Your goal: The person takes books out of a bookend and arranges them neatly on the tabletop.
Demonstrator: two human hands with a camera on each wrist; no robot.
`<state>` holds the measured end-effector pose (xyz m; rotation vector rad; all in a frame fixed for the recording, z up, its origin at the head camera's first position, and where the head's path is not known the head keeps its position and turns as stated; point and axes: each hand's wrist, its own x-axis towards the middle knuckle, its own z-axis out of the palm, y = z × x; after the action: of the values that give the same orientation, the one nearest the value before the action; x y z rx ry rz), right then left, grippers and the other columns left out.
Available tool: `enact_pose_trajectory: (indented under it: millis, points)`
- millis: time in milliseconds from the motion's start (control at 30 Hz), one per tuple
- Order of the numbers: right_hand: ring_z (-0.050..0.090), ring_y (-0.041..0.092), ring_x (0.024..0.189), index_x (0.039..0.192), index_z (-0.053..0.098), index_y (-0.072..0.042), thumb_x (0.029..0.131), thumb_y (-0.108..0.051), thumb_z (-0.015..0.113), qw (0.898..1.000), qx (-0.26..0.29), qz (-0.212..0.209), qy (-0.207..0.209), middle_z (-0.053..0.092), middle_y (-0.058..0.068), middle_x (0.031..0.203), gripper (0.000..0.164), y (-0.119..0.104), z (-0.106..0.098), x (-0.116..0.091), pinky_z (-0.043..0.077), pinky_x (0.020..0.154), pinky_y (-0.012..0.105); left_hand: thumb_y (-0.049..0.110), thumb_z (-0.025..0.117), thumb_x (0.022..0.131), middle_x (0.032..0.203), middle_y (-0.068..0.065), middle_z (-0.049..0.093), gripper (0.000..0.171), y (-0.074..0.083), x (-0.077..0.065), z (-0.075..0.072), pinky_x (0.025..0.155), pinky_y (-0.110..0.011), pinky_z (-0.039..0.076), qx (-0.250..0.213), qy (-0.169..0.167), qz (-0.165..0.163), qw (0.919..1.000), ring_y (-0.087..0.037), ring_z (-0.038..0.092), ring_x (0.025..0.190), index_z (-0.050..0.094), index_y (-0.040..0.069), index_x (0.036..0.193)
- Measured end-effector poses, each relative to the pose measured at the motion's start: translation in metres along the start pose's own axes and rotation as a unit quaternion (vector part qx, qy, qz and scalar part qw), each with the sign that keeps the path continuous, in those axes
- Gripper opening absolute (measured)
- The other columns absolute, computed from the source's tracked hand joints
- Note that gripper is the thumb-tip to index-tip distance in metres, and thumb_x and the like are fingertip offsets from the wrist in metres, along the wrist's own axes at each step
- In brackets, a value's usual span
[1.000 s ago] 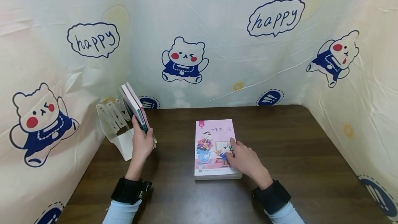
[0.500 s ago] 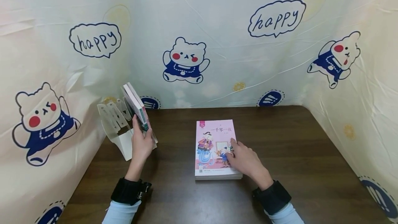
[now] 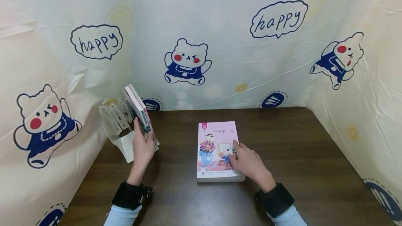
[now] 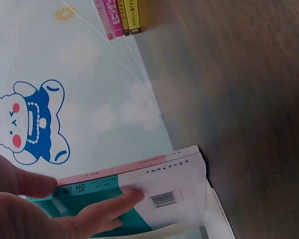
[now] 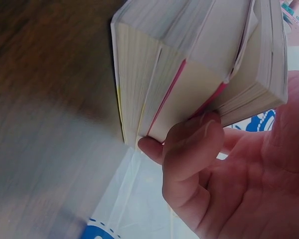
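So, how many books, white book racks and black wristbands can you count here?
Stacked books: 4, by the visible spines
Tilted books: 2, by the visible spines
White book rack: 1
Black wristbands: 2
Total: 9

Light-blue-sleeved forearms (image 3: 122, 216) in black wristbands (image 3: 128, 195) extend from the near side — bare left hand (image 3: 143, 149) at left, thumb (image 4: 37, 184) opposing its fingers (image 4: 112, 208); bare right hand (image 3: 250, 163) at right, fingers curled.

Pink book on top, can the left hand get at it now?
Probably not: the left hand is busy holding the upright books, though only bare table separates those from the pink book.
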<state>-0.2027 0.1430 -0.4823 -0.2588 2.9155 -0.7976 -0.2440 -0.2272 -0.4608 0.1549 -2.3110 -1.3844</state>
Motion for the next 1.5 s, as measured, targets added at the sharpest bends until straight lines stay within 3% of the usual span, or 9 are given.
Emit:
enact_pose_trajectory:
  millis: [200,500,1033,1300,1500]
  points:
    - [0.057,0.049,0.132,0.158,0.041,-0.001,0.1,-0.039,0.064,1.0,0.003,-0.002,0.0,0.051,0.031,0.155,0.073,0.0,-0.001,0.0,0.048,0.105,0.07,0.001,0.056,0.104,0.167,-0.035,0.025,0.086,0.002,0.004,0.002,0.111,-0.076,0.035,0.01,-0.002,0.001,0.9999,-0.055,0.04,0.142,0.0,0.014,0.168]
    - [0.056,0.049,0.133,0.158,0.04,-0.001,0.1,-0.039,0.064,1.0,0.001,-0.001,-0.001,0.05,0.031,0.155,0.073,0.0,-0.002,0.001,0.048,0.105,0.07,-0.001,0.055,0.105,0.168,-0.033,0.025,0.085,0.001,0.006,0.002,0.107,-0.077,0.038,0.02,-0.011,0.006,0.9997,-0.056,0.042,0.14,0.002,0.016,0.168]
    - [0.056,0.051,0.133,0.158,0.041,0.0,0.1,-0.038,0.064,1.0,0.001,-0.002,0.001,0.05,0.032,0.155,0.072,-0.002,-0.005,-0.001,0.048,0.105,0.071,-0.005,0.052,0.104,0.163,-0.035,0.033,0.082,0.009,-0.007,0.005,0.105,-0.075,0.043,0.027,0.015,0.039,0.9988,-0.053,0.049,0.136,0.006,0.017,0.168]
    - [0.056,0.05,0.133,0.158,0.041,0.0,0.1,-0.039,0.064,1.0,0.001,-0.003,0.002,0.05,0.032,0.155,0.073,-0.003,-0.005,-0.002,0.048,0.105,0.071,-0.003,0.053,0.101,0.161,-0.037,0.036,0.083,0.012,-0.012,0.008,0.107,-0.075,0.041,0.046,0.042,0.015,0.9979,-0.052,0.047,0.137,0.005,0.011,0.168]
    - [0.055,0.051,0.134,0.158,0.041,-0.001,0.101,-0.039,0.064,1.0,0.003,0.0,-0.005,0.05,0.031,0.156,0.072,-0.002,-0.003,-0.002,0.047,0.105,0.071,0.002,0.057,0.1,0.157,-0.04,0.038,0.083,0.007,-0.009,0.009,0.106,-0.076,0.042,0.054,0.038,-0.006,0.9978,-0.054,0.05,0.132,0.007,0.005,0.166]
